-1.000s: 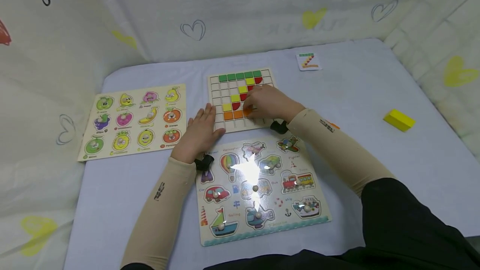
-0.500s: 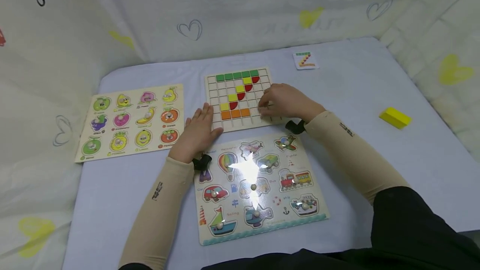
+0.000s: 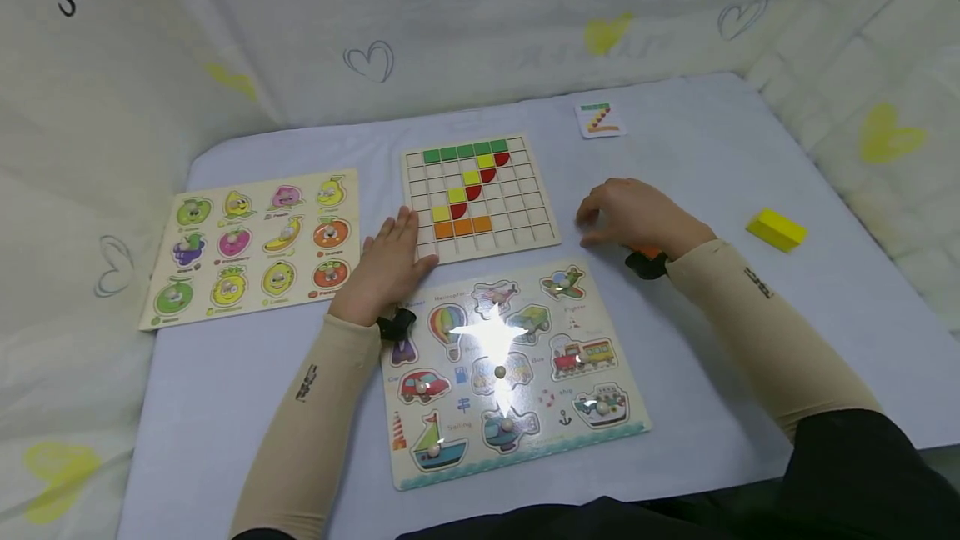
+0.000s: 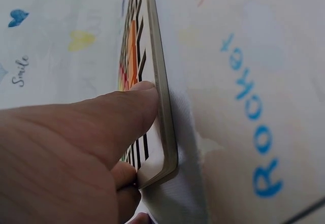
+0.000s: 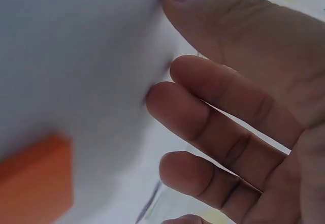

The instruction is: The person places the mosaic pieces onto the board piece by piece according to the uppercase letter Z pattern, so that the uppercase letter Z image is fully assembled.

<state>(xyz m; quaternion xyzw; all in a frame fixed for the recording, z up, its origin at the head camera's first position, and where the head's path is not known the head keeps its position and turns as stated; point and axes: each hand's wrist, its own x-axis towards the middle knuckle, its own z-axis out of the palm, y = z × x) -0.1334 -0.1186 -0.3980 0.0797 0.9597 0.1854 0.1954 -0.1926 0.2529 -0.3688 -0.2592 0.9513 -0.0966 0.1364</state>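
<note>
My left hand (image 3: 384,265) lies at the lower left of a grid board (image 3: 525,215), fingers extended; in the left wrist view its thumb (image 4: 127,104) touches the board's face near the edge. On the board a Z stands out: a green row (image 3: 467,150) at the top, yellow squares (image 3: 471,178) and red rounded pieces (image 3: 473,192) down a diagonal, an orange row (image 3: 462,227) at the bottom. To the right of the board, my right hand (image 3: 637,211) rests low over the table with loosely bent, unoccupied fingers. An orange block (image 5: 35,183) sits close by, mostly hidden by the wrist in the head view.
A vehicle puzzle board (image 3: 525,452) lies in front of the grid board, with glare on it. A fruit puzzle board (image 3: 255,232) is at the left. Behind, to the right, lies a small Z pattern card (image 3: 600,120). A yellow block (image 3: 777,229) sits farther right.
My right hand has moved off the grid board to the right, down beside the orange block. A third orange square shows in the bottom row now that the hand uncovers it. The left hand stays put.
</note>
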